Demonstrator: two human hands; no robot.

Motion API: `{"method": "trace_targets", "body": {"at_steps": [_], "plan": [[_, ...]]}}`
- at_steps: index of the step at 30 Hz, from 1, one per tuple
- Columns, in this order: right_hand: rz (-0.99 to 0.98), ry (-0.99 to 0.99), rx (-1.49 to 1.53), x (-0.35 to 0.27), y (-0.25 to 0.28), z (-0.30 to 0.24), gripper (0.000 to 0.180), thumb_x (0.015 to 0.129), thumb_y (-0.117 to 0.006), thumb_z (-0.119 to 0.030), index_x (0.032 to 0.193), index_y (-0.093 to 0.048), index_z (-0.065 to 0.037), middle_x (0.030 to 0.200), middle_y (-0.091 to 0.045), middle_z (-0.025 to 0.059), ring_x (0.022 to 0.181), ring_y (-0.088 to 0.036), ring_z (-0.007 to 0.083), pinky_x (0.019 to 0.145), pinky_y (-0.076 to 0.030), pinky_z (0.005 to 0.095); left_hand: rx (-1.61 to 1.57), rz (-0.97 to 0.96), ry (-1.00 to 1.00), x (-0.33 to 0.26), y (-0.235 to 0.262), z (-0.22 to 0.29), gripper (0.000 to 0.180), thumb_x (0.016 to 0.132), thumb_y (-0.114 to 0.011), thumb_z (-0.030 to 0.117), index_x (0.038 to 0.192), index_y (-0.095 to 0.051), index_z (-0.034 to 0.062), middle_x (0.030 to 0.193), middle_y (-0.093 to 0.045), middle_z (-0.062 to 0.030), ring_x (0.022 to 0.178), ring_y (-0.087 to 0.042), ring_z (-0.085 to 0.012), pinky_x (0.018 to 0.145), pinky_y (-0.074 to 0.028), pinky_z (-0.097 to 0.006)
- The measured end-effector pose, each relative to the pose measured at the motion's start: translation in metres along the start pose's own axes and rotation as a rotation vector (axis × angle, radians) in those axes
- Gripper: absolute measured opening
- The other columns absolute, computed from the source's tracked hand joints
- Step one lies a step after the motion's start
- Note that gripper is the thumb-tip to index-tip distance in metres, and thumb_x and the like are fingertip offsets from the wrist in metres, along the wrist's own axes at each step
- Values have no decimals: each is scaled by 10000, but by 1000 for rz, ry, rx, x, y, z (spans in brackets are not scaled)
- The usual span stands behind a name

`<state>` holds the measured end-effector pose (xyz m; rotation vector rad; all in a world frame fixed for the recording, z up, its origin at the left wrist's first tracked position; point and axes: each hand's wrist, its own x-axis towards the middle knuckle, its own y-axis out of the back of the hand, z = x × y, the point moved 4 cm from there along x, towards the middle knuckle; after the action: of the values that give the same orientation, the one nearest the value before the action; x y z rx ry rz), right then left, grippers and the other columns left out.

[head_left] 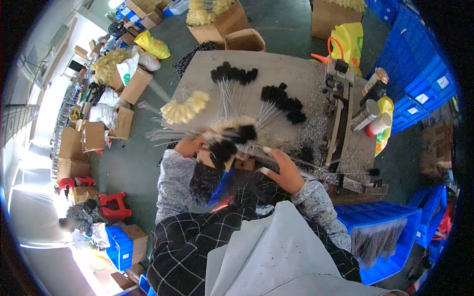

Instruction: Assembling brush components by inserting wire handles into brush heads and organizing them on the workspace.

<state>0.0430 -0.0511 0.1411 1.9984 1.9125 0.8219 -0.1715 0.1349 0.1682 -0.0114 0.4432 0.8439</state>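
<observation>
The black brushes (222,152) are at the middle of the worktop's (291,69) near edge, blurred, close in front of my body. My left hand (190,146) is curled around their wire stems, probably so that the bristles stay free of my palm; the loose ends poke out to the left. My right hand (288,173) has thumb and forefinger well parted, with no brush between them; whether a thin wire touches them I cannot tell.

Beyond lie two black bunches, one towards the far edge (234,75) and one right of it (285,103), stems pointing my way, perhaps for easy grasping. A cream bunch (185,107) lies by the left edge. A metal rail (339,126) runs along the right side, cups (365,116) standing beyond it. Below the near right corner, a blue crate (382,213) holds more wires.
</observation>
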Motion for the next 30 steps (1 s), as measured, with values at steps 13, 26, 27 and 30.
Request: {"method": "trace_targets", "body": {"at_steps": [13,26,27,30], "plan": [[-162,-195,852,264,-9,-38,360,694,-639,-179,970,-501,6,852,-553,67,684,-526,119,580,-441,243,-41,-637,-9,116,5,74,331,777,-556,229,1036,-493,33,933,-561,-99,712,-580,-194,549,-512,-332],[-39,-744,923,258,-115,99,259,748,-532,-140,861,-544,92,812,-581,159,682,-576,198,593,-476,277,-94,-612,238,193,7,-83,255,744,-545,284,916,-560,95,712,-592,-46,541,-552,-146,479,-471,-283],[-5,-734,971,255,-117,98,262,751,-528,-144,864,-543,92,813,-582,162,684,-576,200,591,-478,278,-97,-613,237,190,5,-84,255,744,-545,284,916,-560,95,712,-592,-46,541,-552,-146,479,-471,-283],[19,-691,951,249,-115,88,258,762,-520,-133,902,-521,84,831,-582,157,705,-576,197,617,-479,275,-352,-721,213,176,-13,-75,250,770,-529,231,928,-552,38,778,-599,-45,647,-570,-139,590,-461,-252]]}}
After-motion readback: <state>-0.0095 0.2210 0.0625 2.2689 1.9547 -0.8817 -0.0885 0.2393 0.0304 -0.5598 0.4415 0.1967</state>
